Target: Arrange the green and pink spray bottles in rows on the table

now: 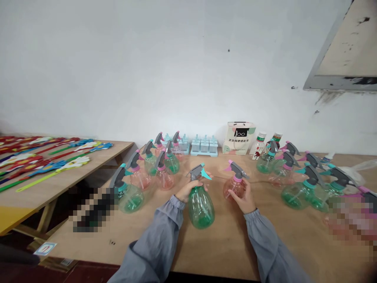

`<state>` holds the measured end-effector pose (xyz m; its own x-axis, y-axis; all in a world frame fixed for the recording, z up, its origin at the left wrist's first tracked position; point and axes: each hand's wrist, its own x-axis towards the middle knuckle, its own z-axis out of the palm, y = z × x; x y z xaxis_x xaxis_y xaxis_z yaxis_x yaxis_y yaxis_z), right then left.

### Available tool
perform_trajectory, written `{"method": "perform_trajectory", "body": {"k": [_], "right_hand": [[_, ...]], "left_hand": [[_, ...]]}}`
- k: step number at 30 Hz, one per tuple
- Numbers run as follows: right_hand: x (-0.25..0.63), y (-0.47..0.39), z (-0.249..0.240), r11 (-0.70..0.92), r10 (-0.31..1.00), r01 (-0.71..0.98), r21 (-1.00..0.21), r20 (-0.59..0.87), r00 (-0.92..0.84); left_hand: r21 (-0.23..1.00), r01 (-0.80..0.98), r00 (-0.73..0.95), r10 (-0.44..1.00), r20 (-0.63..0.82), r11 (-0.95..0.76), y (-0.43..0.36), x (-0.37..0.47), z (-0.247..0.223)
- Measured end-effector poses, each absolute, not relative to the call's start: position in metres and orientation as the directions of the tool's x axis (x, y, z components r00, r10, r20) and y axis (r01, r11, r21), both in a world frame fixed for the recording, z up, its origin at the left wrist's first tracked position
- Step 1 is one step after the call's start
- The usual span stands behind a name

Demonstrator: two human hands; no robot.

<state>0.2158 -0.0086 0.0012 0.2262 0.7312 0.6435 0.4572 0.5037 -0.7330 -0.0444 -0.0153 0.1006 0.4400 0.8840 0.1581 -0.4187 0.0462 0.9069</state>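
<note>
My left hand (191,189) is closed around the neck of a green spray bottle (201,208), which is tilted with its base toward me. The bottle's grey head has a teal trigger pointing right. My right hand (245,195) grips the body of a pink spray bottle (232,188) with a grey and pink head, held upright; I cannot tell if its base touches the table. Left of my hands stands a group of green and pink spray bottles, the nearest a green spray bottle (131,199). More spray bottles, among them a green spray bottle (298,194), stand to the right.
Against the wall are light-blue popsicle moulds (204,147), a printed paper bag (239,139) and two white bottles, one a labelled bottle (259,146). A second table (63,179) at left carries colourful hand-shaped sticks (53,167). A wall-mounted box (347,51) juts out upper right.
</note>
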Motion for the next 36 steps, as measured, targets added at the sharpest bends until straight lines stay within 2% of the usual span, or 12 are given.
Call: {"method": "perform_trajectory", "body": {"k": [4, 10, 18, 22, 25, 28, 31, 36], "right_hand": [[0.216, -0.008, 0.001, 0.504, 0.734, 0.451, -0.737, 0.641, 0.226], [0.215, -0.008, 0.002, 0.504, 0.736, 0.439, -0.744, 0.636, 0.233], [0.215, -0.007, 0.001, 0.502, 0.751, 0.413, -0.760, 0.619, 0.227], [0.215, -0.008, 0.001, 0.504, 0.739, 0.431, -0.749, 0.632, 0.233], [0.216, -0.007, 0.001, 0.501, 0.740, 0.438, -0.747, 0.632, 0.232], [0.216, -0.007, 0.001, 0.500, 0.735, 0.442, -0.744, 0.635, 0.237], [0.215, -0.007, 0.001, 0.502, 0.735, 0.442, -0.744, 0.636, 0.235], [0.215, -0.007, 0.001, 0.500, 0.748, 0.431, -0.751, 0.626, 0.223]], "left_hand": [[0.945, -0.323, 0.400, 0.911, 0.095, 0.043, -0.019, -0.040, 0.102], [0.947, -0.317, 0.453, 0.871, 0.190, -0.041, -0.028, -0.038, 0.113], [0.954, -0.298, 0.315, 0.942, 0.119, -0.021, -0.028, -0.039, 0.108], [0.973, -0.154, 0.321, 0.922, 0.215, -0.173, -0.039, -0.049, 0.115], [0.941, 0.044, 0.194, 0.927, 0.322, -0.336, -0.050, -0.074, 0.121], [0.863, 0.294, -0.075, 0.891, 0.449, -0.410, -0.057, -0.111, 0.116], [0.795, 0.465, -0.260, 0.798, 0.543, -0.390, -0.058, -0.146, 0.101], [0.753, 0.584, -0.369, 0.728, 0.578, -0.302, -0.047, -0.170, 0.085]]}}
